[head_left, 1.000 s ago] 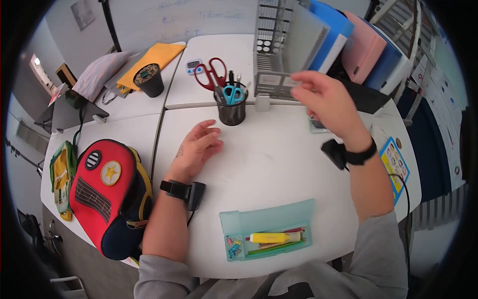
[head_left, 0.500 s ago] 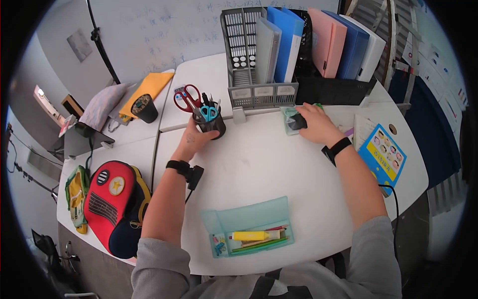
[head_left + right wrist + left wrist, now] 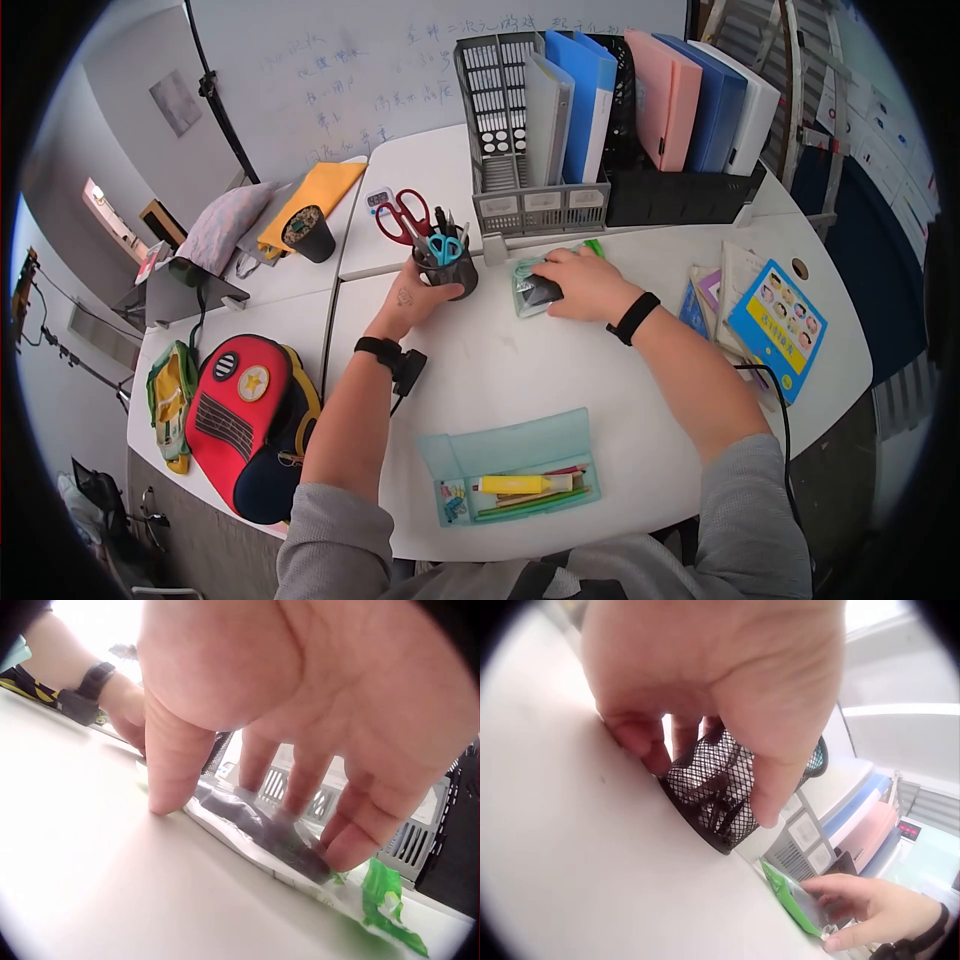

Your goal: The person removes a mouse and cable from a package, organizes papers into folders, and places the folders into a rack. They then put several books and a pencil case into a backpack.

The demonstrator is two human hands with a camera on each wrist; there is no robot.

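Note:
My left hand [image 3: 408,300] grips the black mesh pen cup [image 3: 447,276], which holds red scissors [image 3: 404,218], teal scissors [image 3: 445,248] and pens. In the left wrist view, thumb and fingers lie around the mesh cup [image 3: 716,787], which stands on the table. Just right of the cup, my right hand [image 3: 585,285] holds a clear packet [image 3: 525,288] with a dark content and a green end. The right wrist view shows thumb and fingertips on either side of the packet [image 3: 259,832], low over the tabletop.
Behind stands a grey file rack [image 3: 540,208] with folders. Books [image 3: 778,328] lie at the right. Nearer me is an open teal pencil case [image 3: 510,450] with a yellow highlighter. A red bag [image 3: 240,410], a potted plant [image 3: 310,238] and a white timer [image 3: 379,200] are leftward.
From above the table, both hands have come down: the left onto the pen cup, the right onto the packet. The packet has since slid left, closer to the cup. The head view has shifted.

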